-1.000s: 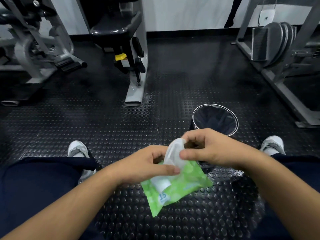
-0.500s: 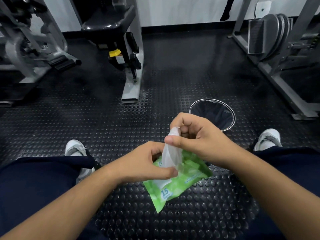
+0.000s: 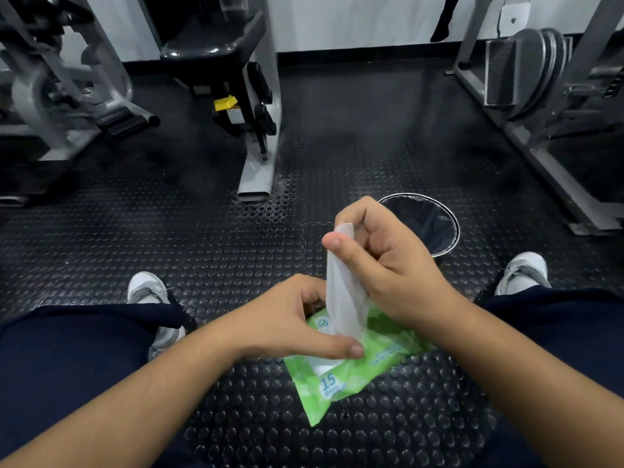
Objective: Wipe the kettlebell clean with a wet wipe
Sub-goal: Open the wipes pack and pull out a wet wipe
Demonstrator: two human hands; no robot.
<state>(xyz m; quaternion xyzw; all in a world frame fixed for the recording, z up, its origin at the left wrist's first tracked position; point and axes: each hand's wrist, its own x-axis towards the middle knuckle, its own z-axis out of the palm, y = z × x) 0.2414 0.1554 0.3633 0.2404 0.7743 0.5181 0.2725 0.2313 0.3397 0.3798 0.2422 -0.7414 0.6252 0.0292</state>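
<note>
A green wet-wipe pack (image 3: 341,376) hangs between my knees, above the studded black floor. My left hand (image 3: 287,325) grips the pack at its opening, thumb laid across the top. My right hand (image 3: 381,261) pinches a white wet wipe (image 3: 341,298) between thumb and forefinger, and the wipe stretches up out of the pack with its lower end still inside. No kettlebell shows in this view.
A round black bin with a metal rim (image 3: 452,217) stands on the floor just beyond my right hand. A grey machine leg (image 3: 256,177) and a black padded seat lie ahead, a weight-plate rack (image 3: 526,69) at far right. My white shoes (image 3: 148,288) flank the pack.
My right hand has risen, drawing the white wipe further up out of the green pack. My left hand keeps its grip on the pack in about the same place.
</note>
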